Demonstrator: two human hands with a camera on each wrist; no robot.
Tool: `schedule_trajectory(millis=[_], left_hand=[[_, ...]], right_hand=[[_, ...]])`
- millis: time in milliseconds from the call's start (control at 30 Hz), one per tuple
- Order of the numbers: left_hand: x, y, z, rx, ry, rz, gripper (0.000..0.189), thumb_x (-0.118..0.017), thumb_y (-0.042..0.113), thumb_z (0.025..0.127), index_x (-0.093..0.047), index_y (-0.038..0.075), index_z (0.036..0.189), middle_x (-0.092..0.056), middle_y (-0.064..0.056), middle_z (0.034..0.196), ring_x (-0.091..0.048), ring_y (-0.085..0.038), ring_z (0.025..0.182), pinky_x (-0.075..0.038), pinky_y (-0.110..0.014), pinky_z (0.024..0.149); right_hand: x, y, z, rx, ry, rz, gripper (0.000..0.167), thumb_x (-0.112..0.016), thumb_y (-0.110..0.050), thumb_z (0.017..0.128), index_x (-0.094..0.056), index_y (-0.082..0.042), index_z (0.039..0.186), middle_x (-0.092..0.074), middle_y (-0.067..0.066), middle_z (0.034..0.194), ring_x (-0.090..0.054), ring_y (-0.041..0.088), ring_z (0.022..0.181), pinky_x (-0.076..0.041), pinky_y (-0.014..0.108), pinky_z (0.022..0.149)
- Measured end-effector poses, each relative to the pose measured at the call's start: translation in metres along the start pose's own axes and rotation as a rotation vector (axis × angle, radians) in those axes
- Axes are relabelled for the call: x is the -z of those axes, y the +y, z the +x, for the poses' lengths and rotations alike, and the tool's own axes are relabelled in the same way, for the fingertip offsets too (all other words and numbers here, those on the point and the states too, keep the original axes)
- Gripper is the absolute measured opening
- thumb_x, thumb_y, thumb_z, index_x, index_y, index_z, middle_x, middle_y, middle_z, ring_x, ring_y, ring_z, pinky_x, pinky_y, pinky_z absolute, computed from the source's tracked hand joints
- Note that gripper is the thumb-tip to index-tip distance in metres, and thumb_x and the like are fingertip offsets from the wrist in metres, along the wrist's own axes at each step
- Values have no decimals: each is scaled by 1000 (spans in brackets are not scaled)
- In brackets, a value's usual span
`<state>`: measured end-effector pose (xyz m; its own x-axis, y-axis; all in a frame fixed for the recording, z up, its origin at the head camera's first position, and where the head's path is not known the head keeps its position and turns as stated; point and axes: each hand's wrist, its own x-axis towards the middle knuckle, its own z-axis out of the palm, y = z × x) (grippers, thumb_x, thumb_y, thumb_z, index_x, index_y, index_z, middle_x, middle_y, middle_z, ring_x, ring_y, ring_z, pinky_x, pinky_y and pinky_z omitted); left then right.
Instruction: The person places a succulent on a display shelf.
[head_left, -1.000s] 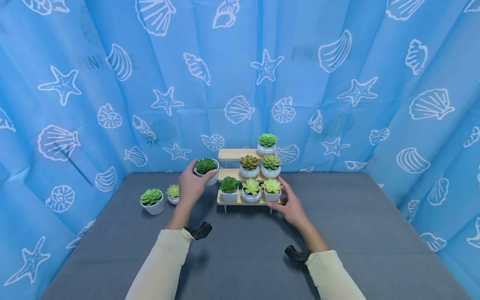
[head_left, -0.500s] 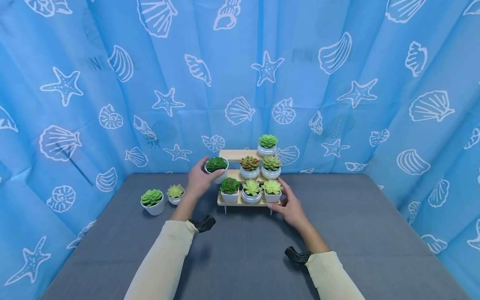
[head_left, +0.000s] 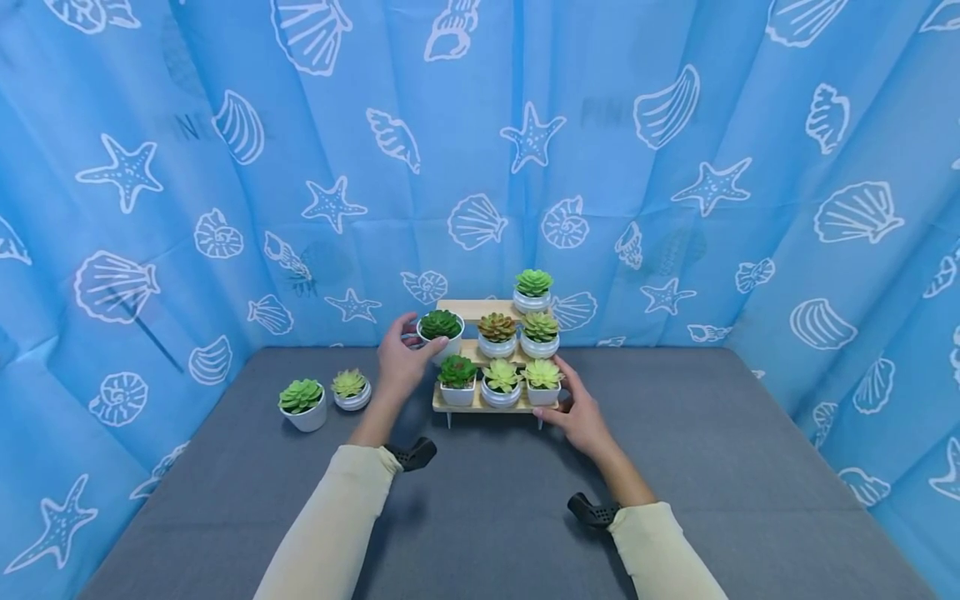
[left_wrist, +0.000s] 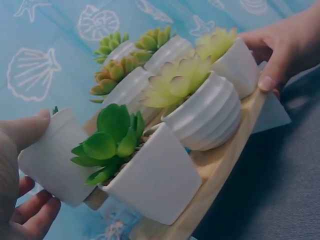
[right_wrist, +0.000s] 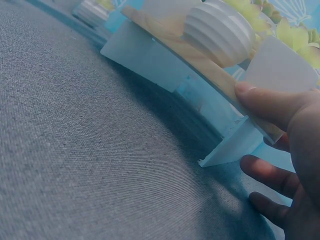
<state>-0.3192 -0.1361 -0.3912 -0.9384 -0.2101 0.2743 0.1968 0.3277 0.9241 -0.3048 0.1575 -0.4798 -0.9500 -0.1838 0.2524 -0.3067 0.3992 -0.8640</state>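
My left hand (head_left: 402, 360) grips a white round pot with a dark green succulent (head_left: 440, 325) between thumb and fingers. That pot (left_wrist: 61, 157) is at the left end of the middle step of a three-tier wooden plant stand (head_left: 474, 309). Just in front of it, a green succulent in a square white pot (left_wrist: 150, 175) sits on the lowest step. My right hand (head_left: 587, 418) holds the right end of the lowest board, its thumb (right_wrist: 260, 100) on the front edge. Two more succulents on the middle step and one on the top step stand toward the right.
Two other potted succulents, one bright green (head_left: 303, 405) and one pale yellow-green (head_left: 351, 389), stand on the grey cloth-covered table (head_left: 480, 508) left of the stand. A blue shell-print curtain (head_left: 480, 150) hangs behind and along both sides.
My left hand has carried the dark green succulent rightward to the left end of the middle step. The right hand keeps its hold on the stand.
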Motion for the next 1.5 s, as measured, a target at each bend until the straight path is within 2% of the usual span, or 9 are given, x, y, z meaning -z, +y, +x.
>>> schedule_trajectory(millis=[233, 600, 900, 1233, 1500], left_hand=[[-5, -6, -2, -61, 74, -7, 65, -80, 24, 82, -50, 4, 137, -58, -17, 118, -59, -33, 105, -51, -41, 88], [-9, -6, -6, -58, 61, -12, 62, -77, 23, 85, -49, 5, 138, -61, -15, 121, -61, -30, 106, -52, -44, 86], [-11, -9, -8, -79, 64, -52, 56, -74, 21, 88, -51, 6, 137, -62, -16, 120, -61, -31, 107, -51, -42, 89], [-12, -10, -14, -99, 126, -57, 46, -71, 18, 90, -55, 4, 131, -65, -17, 115, -62, -29, 102, -51, -43, 87], [-7, -15, -21, -137, 146, -76, 35, -72, 16, 90, -62, 5, 121, -66, -15, 112, -62, -30, 100, -51, -43, 85]], right_hand=[[-1, -1, -1, -8, 8, 1, 93, -80, -13, 82, -23, -28, 155, -51, 20, 133, -56, 22, 74, -49, 34, 66], [-3, 0, -1, 2, 19, -2, 94, -81, -11, 80, -25, -24, 155, -53, 21, 128, -58, 20, 75, -50, 30, 64], [-3, -1, -1, -12, 20, -9, 94, -80, -11, 81, -24, -27, 154, -52, 18, 128, -57, 21, 74, -49, 32, 65], [-2, -1, -1, -17, 16, -12, 94, -81, -13, 81, -24, -28, 155, -51, 19, 131, -56, 21, 73, -48, 33, 65], [-1, 1, -1, -3, 12, 1, 94, -80, -13, 81, -23, -27, 155, -51, 20, 130, -57, 21, 75, -50, 33, 65]])
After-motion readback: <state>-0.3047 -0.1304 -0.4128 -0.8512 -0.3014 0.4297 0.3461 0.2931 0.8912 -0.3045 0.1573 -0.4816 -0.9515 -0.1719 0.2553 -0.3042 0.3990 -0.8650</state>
